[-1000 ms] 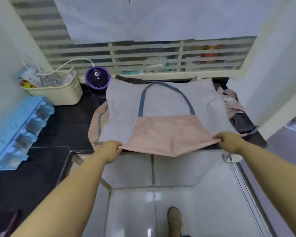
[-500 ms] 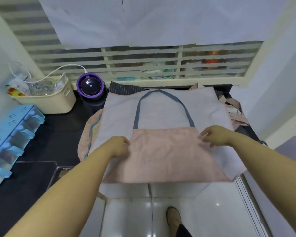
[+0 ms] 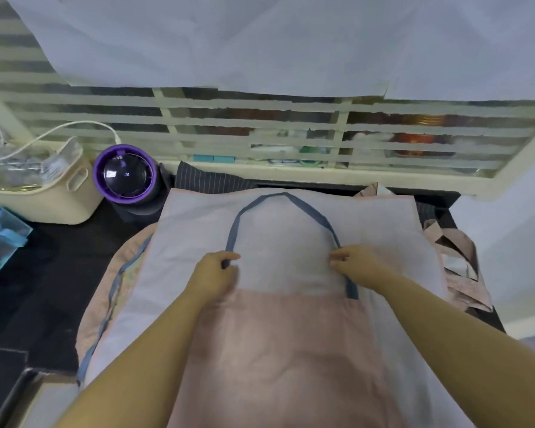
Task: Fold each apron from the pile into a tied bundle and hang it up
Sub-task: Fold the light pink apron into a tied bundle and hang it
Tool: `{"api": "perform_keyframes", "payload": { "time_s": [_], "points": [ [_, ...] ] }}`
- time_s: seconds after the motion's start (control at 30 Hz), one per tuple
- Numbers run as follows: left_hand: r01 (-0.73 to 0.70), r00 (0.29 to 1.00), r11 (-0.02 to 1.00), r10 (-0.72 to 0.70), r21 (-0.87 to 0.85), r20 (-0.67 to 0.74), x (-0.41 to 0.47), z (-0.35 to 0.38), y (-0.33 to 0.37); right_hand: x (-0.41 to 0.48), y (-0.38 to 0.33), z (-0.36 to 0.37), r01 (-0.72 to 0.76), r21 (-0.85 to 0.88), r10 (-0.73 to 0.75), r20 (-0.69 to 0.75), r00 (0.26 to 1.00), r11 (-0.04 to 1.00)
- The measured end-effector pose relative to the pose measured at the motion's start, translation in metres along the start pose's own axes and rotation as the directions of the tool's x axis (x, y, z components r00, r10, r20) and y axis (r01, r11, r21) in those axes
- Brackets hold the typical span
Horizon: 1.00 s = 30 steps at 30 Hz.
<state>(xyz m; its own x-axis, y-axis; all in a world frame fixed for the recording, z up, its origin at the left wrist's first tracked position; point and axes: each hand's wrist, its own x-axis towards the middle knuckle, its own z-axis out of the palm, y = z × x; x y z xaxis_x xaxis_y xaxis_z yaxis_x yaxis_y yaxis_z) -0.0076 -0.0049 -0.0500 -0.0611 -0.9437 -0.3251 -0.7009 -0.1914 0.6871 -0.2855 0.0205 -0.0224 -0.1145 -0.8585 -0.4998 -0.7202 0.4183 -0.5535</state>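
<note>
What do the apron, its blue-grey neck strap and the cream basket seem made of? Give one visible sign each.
Apron: probably woven cloth, matte; it lies in soft creases.
Neck strap: seemingly fabric tape, matte, limp and curving.
Basket: likely moulded plastic, smooth, rigid walls with a cut-out handle.

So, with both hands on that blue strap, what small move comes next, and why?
Probably pull the blue strap down toward the pink panel. The left hand and right hand each pinch a side of it, and its loop lies spread across the grey panel, where it would stick out of later folds.
</note>
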Motion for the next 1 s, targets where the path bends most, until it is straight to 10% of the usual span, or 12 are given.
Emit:
{"api": "perform_keyframes", "payload": {
  "time_s": [0.3, 0.53, 0.83, 1.0],
  "points": [
    [-0.135, 0.981, 0.983, 0.150, 0.122, -0.120, 0.027, 0.008, 0.007, 0.023, -0.013, -0.016, 0.082, 0.141, -0.047, -0.237, 0.970, 0.987],
    [0.069, 0.991, 0.981, -0.046, 0.180, -0.128, 0.036, 0.013, -0.002, 0.029, -0.017, -0.021, 0.050, 0.159, -0.012, -0.232, 0.973, 0.986],
    [-0.173, 0.857, 0.972, 0.070, -0.157, -0.511, 0.072, -0.042, 0.076, 0.043, -0.032, -0.060, 0.224, 0.354, 0.007, -0.548, 0.836, 0.908],
    [-0.330, 0.823, 0.943, 0.313, 0.049, -0.475, 0.118, -0.061, 0.116, 0.071, -0.048, -0.092, 0.308, 0.228, -0.104, -0.626, 0.773, 0.924]
  ]
}}
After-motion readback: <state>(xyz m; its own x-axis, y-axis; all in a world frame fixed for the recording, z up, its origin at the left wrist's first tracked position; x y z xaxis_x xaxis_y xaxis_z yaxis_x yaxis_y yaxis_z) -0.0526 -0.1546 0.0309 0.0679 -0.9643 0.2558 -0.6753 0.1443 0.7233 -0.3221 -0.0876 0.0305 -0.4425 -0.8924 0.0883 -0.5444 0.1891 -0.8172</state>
